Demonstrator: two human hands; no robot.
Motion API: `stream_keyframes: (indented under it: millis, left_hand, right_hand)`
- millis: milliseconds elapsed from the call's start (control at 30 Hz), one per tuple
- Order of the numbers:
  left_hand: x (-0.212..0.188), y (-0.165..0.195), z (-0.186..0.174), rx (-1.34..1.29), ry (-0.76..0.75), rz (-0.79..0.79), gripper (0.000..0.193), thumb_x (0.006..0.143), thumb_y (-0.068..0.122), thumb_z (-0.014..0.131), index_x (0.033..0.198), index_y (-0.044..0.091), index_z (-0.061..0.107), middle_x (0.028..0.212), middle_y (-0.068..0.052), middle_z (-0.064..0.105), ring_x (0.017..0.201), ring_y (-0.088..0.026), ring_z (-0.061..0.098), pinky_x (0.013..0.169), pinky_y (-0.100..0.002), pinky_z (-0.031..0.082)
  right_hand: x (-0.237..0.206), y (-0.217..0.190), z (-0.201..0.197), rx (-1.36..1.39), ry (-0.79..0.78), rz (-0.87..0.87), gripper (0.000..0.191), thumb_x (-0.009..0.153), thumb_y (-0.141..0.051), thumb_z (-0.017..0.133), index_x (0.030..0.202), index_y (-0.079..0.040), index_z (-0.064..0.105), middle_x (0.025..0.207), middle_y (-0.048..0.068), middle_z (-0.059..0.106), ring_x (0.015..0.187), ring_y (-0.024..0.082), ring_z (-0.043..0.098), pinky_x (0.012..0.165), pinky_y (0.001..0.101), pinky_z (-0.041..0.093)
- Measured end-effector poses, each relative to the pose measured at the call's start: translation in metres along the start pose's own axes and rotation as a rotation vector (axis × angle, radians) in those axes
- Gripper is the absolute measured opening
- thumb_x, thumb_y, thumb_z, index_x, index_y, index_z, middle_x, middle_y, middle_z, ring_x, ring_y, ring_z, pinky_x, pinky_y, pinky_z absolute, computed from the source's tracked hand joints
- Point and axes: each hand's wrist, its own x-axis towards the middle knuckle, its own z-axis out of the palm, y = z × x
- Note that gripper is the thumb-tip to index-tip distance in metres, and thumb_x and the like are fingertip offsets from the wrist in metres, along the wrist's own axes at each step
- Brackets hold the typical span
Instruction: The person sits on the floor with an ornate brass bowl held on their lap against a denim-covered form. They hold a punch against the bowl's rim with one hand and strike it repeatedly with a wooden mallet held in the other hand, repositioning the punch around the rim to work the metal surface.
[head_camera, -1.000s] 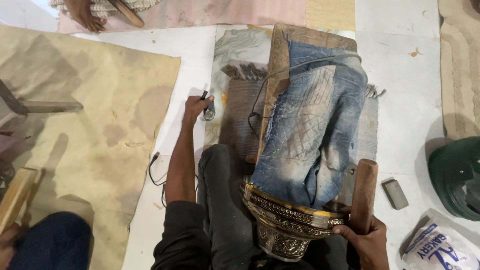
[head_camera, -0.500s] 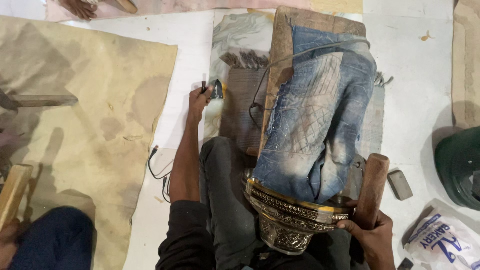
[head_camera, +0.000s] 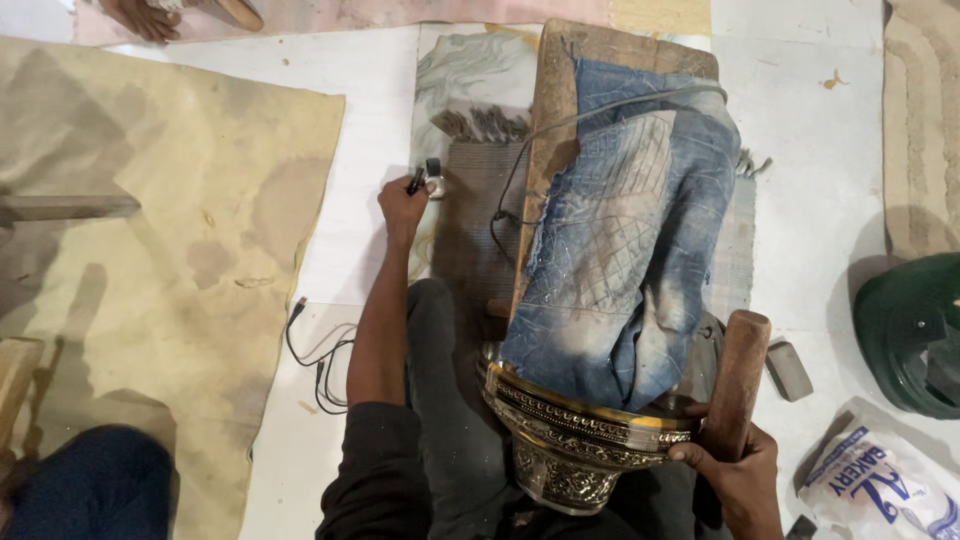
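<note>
Left of the wooden board (head_camera: 560, 150), the left hand (head_camera: 400, 205) has been stretched further out over the floor and is closed on a small dark tool (head_camera: 417, 181), lifted since a second ago. Below the board's denim cover (head_camera: 625, 250), the ornate metal vessel (head_camera: 570, 440) has stayed put. Right of it, a wooden mallet (head_camera: 738, 385) is kept gripped by the right hand (head_camera: 735, 475).

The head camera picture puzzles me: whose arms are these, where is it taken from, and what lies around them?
The camera sits on a person's head and looks down at their own lap and arms. The left hand reaches forward and pinches a small dark tool beside a tiny jar. The right hand grips a wooden mallet. An ornate metal vessel rests in the lap against a wooden board draped with blue denim. A tan sheet covers the floor at the left.
</note>
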Motion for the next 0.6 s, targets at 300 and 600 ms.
stream_keyframes:
  millis: [300, 600]
  left_hand:
    - [-0.006, 0.002, -0.002, -0.166, -0.007, 0.002, 0.029, 0.074, 0.020, 0.090, 0.096, 0.006, 0.080, 0.070, -0.005, 0.071, 0.063, -0.011, 0.061, 0.063, -0.031, 0.051]
    - [-0.013, -0.007, -0.004, -0.297, 0.059, 0.094, 0.049, 0.066, 0.005, 0.091, 0.112, -0.001, 0.073, 0.095, -0.007, 0.076, 0.082, -0.013, 0.069, 0.076, -0.027, 0.056]
  right_hand:
    - [0.000, -0.004, 0.001, 0.031, -0.007, 0.022, 0.057, 0.062, -0.005, 0.090, 0.114, 0.007, 0.070, 0.093, 0.014, 0.078, 0.083, 0.018, 0.072, 0.075, 0.0327, 0.059]
    - [-0.001, -0.008, 0.003, 0.076, -0.032, 0.021, 0.058, 0.064, -0.005, 0.090, 0.116, 0.008, 0.068, 0.092, 0.016, 0.078, 0.082, 0.020, 0.073, 0.074, 0.0333, 0.060]
